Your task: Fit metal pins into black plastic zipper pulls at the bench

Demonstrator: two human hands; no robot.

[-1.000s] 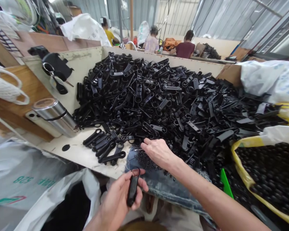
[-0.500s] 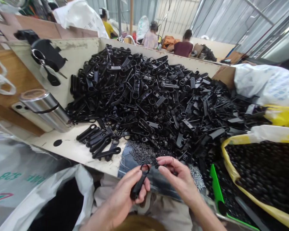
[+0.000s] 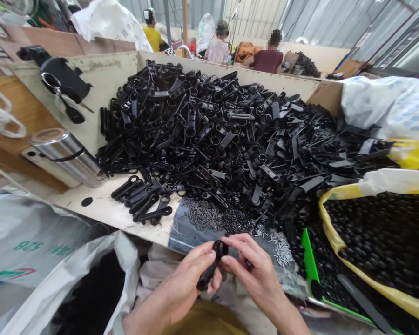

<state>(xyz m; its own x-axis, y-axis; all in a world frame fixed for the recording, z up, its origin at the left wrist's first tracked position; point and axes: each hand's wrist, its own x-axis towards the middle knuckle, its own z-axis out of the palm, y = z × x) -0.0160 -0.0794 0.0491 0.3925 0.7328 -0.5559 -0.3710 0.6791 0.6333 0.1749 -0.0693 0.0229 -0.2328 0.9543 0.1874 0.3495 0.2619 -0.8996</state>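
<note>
My left hand [image 3: 185, 279] is wrapped round a black plastic handle with a ring end [image 3: 206, 275], its ring pointing up and away from me. At that ring, my right hand [image 3: 256, 267] pinches a small black part [image 3: 224, 249], mostly hidden by the fingertips. Something dark also shows under the curled right fingers, too small to name. Just beyond my hands lie small grey metal pieces [image 3: 200, 215] and a heap of silvery pins [image 3: 282, 249] on a blue cloth [image 3: 181, 235]. Several similar black handles [image 3: 146, 204] lie to the left.
A large pile of black plastic parts [image 3: 195, 125] fills the bin. A steel flask [image 3: 68, 156] and hanging keys [image 3: 68, 107] are left. Open sacks stand at lower left [image 3: 125, 253] and right [image 3: 335, 232], beside a green edge [image 3: 310, 260]. Several people sit behind.
My right hand has brought the small black part from beside the handle onto its ring. Both hands have moved slightly, and the view has shifted a little.
</note>
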